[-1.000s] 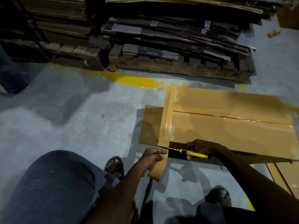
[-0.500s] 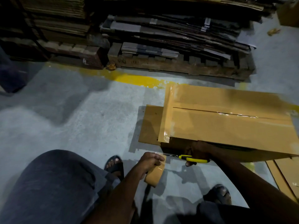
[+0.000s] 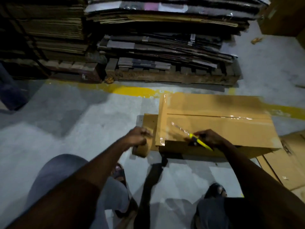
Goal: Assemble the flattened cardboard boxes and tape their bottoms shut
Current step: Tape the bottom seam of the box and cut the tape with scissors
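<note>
My left grip (image 3: 137, 138) clasps the tape roll (image 3: 141, 149), my right grip (image 3: 208, 138) pinches the cutter (image 3: 200, 143). The strip (image 3: 162, 123) seems cut, though blurred; next I smooth it onto the box (image 3: 227, 129).

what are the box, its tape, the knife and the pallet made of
The box looks like matt brown cardboard, with a flap seam. The tape along it is glossy, glinting clear film. The knife has a yellow handle, probably plastic, and a bright, blurred blade, likely metal. The pallet seems rough dark wood, in planks and blocks.
</note>
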Available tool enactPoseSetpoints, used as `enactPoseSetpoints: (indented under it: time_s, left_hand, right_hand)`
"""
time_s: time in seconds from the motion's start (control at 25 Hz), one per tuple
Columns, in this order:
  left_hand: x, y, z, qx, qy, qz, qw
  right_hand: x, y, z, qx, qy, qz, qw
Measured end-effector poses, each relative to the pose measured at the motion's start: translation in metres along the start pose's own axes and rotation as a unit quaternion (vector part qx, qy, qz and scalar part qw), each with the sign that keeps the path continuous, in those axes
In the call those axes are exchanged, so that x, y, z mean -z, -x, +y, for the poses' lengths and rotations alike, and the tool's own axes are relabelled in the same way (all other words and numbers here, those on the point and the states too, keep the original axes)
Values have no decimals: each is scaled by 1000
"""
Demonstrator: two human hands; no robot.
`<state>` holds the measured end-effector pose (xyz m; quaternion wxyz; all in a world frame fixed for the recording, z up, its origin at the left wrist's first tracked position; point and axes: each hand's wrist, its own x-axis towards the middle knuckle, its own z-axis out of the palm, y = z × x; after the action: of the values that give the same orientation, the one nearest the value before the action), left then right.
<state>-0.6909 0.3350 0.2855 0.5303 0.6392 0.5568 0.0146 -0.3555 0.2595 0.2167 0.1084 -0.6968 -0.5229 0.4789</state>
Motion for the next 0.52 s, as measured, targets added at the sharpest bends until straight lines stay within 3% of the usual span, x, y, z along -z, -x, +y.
enactPoseSetpoints:
  time_s: [0.08, 0.16, 0.28, 0.4, 0.44, 0.52]
  left_hand:
    - [22, -1, 18, -31, -21, 18, 999]
    - [40, -7, 26, -42, -42, 58, 997]
    - [53, -17, 25, -51, -66, 106, 991]
    - [51, -34, 26, -56, -108, 106, 987]
    - [50, -40, 27, -65, -133, 97, 984]
    - [48, -48, 34, -83, -178, 76, 978]
  right_hand:
    - [-6, -9, -11, -52, 30, 191, 980]
    - [-12, -21, -17, -74, 29, 306, 949]
    - [-19, -38, -21, -72, 11, 302, 950]
    - [-27, -47, -23, -70, 223, 302, 924]
    - [-31, -50, -24, -49, 268, 319, 908]
    - [-42, -54, -39, 44, 228, 307, 923]
